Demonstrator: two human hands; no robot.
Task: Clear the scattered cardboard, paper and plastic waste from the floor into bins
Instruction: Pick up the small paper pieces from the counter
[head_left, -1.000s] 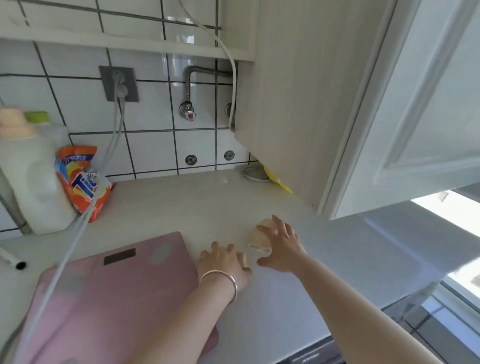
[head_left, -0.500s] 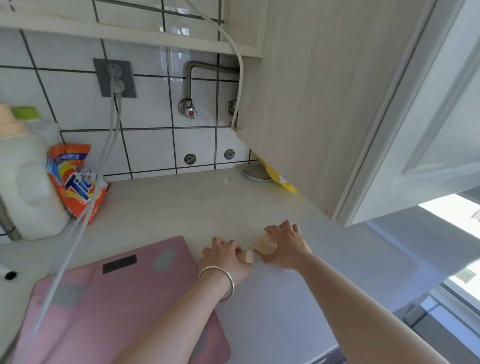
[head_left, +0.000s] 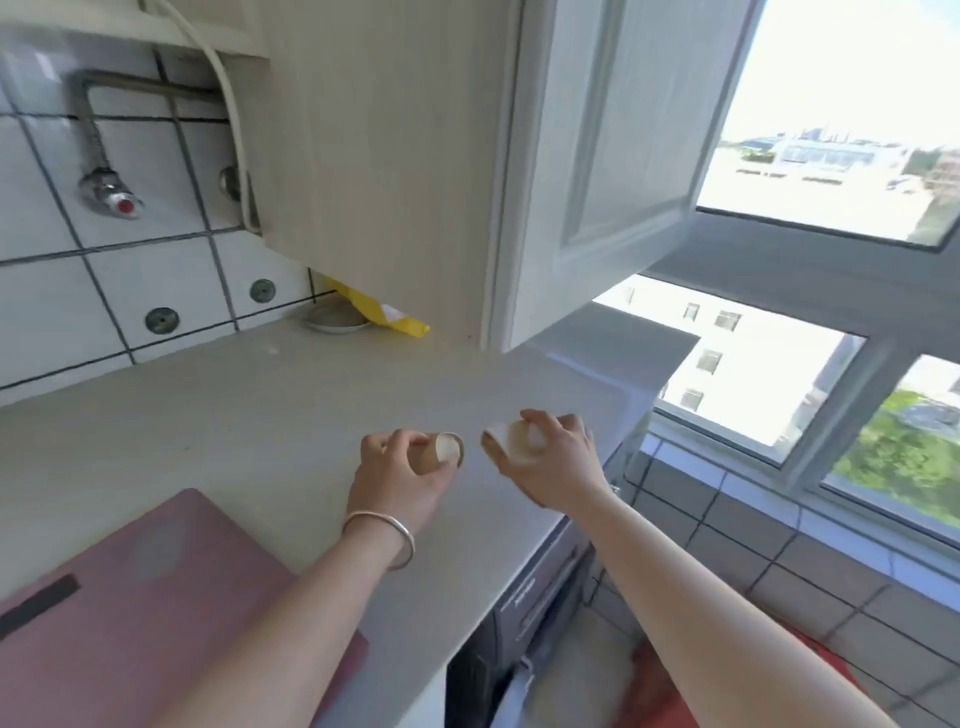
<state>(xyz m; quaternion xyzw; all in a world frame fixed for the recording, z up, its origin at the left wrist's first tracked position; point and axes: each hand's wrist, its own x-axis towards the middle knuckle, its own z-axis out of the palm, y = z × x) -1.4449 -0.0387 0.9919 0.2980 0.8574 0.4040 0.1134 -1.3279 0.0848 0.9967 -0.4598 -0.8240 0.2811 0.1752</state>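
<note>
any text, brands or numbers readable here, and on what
None can be read.
Yellow packet under the cupboard: a white label patch, too blurred to read.
Appliance panel below the countertop: a line of small lettering, too blurred to read.
Pink scale: its dark display shows no digits.
Cardboard rolls in the left hand and right hand: no print visible.

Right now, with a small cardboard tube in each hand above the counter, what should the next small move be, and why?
Probably turn away from the pale countertop toward a bin. The left hand already holds a short brown cardboard tube, and the right hand holds a second cardboard tube. Both grips look full and lifted clear, and no bin is in view.
</note>
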